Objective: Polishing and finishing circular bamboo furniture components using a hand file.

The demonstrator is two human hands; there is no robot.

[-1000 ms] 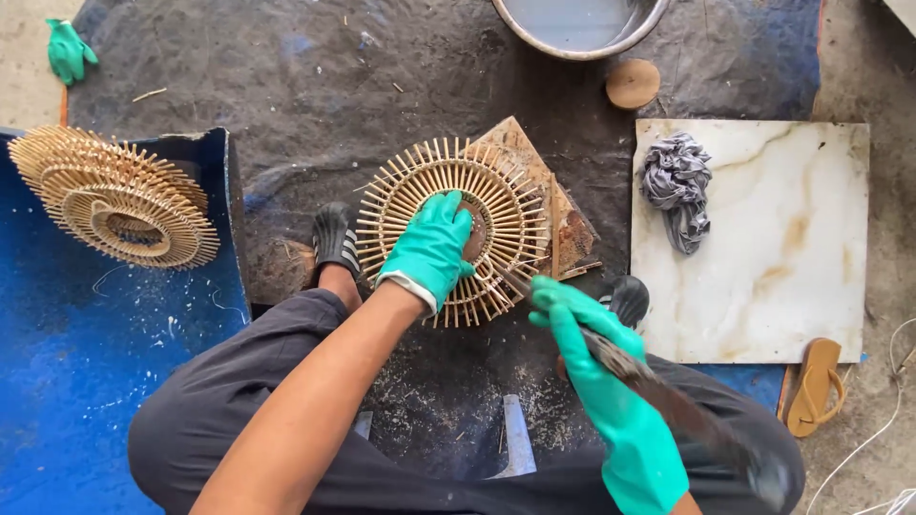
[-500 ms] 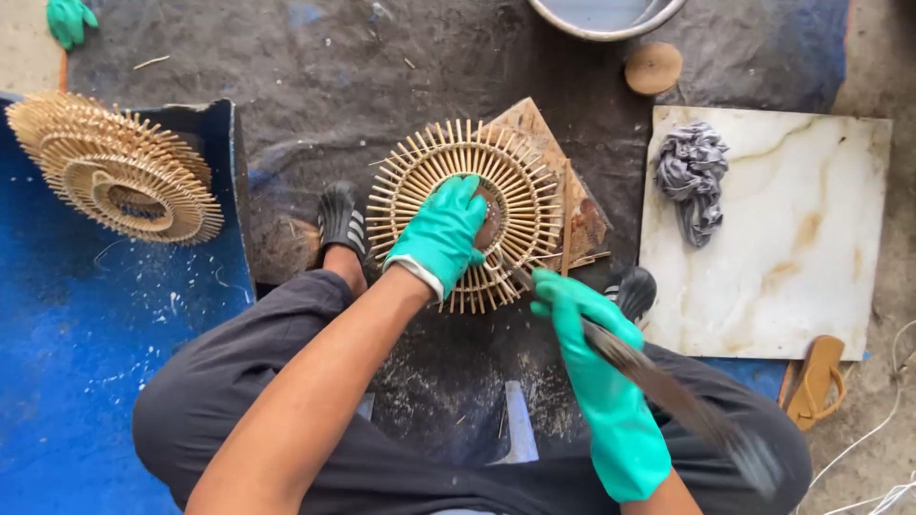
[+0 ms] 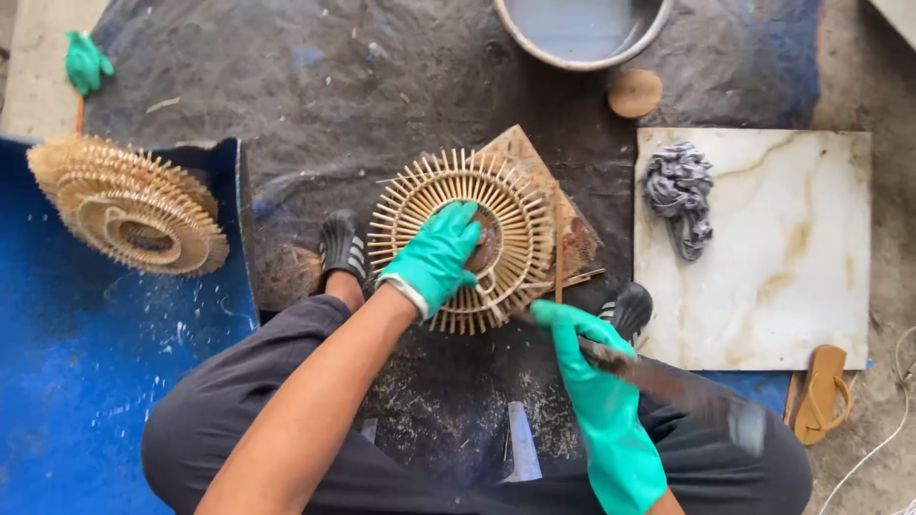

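With the left hand (image 3: 439, 256) pressed flat on the rattan disc (image 3: 465, 240) and the right hand (image 3: 587, 367) clenching a blade (image 3: 673, 384) just beside it, a slip could nick the spokes.

Woven disc (image 3: 465, 240) is lying on a wood block (image 3: 534, 205), left hand (image 3: 436, 256) pressing on it. Right hand (image 3: 587, 377) is sitting just right-below, gripping probably a blade (image 3: 673, 386). Stacked discs (image 3: 129, 202) far left, slab (image 3: 763, 248) right.

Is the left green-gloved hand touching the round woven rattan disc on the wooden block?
Touching. The head view shows the left hand pressed flat on the round woven rattan disc, fingers spread over its centre, no gap visible.
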